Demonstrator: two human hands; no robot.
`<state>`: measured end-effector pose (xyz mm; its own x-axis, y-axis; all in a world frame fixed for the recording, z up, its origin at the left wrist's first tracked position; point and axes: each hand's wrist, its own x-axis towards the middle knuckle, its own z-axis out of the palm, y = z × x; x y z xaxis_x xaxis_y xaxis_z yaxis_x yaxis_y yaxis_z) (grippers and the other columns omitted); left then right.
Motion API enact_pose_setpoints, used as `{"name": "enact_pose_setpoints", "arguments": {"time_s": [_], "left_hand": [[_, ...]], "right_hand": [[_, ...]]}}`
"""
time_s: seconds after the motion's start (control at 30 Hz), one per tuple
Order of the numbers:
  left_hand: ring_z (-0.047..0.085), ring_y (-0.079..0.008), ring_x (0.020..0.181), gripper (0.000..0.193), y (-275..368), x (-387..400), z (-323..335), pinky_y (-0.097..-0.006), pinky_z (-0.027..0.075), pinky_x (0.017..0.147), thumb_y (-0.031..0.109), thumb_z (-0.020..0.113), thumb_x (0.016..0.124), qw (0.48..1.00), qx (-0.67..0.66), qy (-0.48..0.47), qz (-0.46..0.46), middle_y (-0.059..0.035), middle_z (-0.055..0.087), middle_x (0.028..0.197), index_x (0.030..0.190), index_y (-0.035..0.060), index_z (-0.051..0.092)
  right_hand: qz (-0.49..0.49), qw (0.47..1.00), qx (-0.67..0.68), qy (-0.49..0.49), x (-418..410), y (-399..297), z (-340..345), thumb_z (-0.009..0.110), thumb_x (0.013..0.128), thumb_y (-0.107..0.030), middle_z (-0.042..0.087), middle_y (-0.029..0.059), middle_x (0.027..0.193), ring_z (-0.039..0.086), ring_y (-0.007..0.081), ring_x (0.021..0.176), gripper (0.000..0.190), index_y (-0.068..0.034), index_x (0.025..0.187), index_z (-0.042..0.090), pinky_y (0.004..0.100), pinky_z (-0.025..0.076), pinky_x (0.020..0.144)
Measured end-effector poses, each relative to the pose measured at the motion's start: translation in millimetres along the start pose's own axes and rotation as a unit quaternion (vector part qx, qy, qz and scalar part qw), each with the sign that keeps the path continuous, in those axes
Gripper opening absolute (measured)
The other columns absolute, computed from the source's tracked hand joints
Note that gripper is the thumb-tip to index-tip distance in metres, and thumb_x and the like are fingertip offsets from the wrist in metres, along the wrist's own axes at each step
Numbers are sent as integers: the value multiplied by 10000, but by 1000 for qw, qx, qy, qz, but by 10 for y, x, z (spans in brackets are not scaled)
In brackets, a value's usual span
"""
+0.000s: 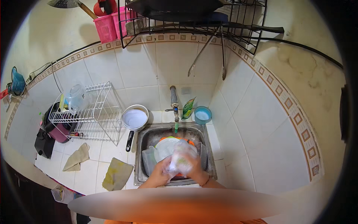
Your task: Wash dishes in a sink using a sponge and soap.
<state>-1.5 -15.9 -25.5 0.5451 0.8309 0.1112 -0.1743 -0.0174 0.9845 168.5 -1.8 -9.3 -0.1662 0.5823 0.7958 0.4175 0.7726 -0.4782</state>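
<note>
Over the metal sink (139, 165), both hands are close together on a clear, wet-looking plastic item covered in suds (183, 156); its exact kind is blurred. My left hand (162, 172) holds its lower left side. Against its right side is my right hand (195, 169), apparently with a soapy sponge or cloth, partly hidden by foam. Below them in the sink lie a white plate (165, 148), orange and green rims beneath it, and a translucent container (148, 158) at the left. The tap (176, 112) stands behind the sink.
Left of the sink are a white saucepan with a bowl (134, 119), two cloths (118, 173) (77, 158) and a white wire dish rack (98, 120). Behind it stand a green pouch (188, 108) and a teal tub (202, 115). Tongs (207, 53) hang from a black wire shelf (167, 30).
</note>
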Motion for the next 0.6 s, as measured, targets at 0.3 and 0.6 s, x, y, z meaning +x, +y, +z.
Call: {"name": "enact_pose_setpoints", "arguments": {"time_s": [0.3,0.6], "left_hand": [[527,-121,1058,555,-71,-20,-16,-271,419,909,11,610,807,999,-43,30,7,-55,567,1154,1319,3,398],[521,-150,1092,615,42,10,35,-304,418,944,34,657,777,995,-89,18,-32,-68,535,1203,1326,10,381]], "right_hand": [[48,996,-72,-21,12,-176,-22,695,669,-87,585,160,1095,542,363,1040,355,-66,1015,615,435,425,910],[236,971,34,32,4,-18,32,663,758,-151,596,152,1134,572,321,1019,328,-64,1068,602,415,435,903]]}}
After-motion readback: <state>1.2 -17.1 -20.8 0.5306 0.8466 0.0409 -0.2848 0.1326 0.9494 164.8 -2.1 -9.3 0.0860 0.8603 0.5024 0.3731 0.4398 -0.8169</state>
